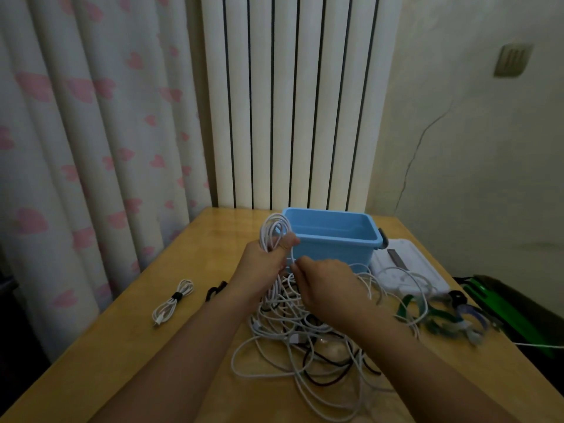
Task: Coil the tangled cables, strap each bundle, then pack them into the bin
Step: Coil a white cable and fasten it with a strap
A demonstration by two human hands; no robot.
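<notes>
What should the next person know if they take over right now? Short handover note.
Left hand grips a half-wound white coil. Right hand pinches the strand feeding it.
Tangled pile lies on the table, in front of the blue bin; nothing visible in the bin.
Done: one strapped bundle on the left. A loose black strap lies beside it.
Left: finish and strap this coil, coil the rest, pack all.

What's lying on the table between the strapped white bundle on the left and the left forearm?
In the head view, a loose black strap lies on the table between the strapped white bundle and the left forearm; otherwise bare wood.
</notes>
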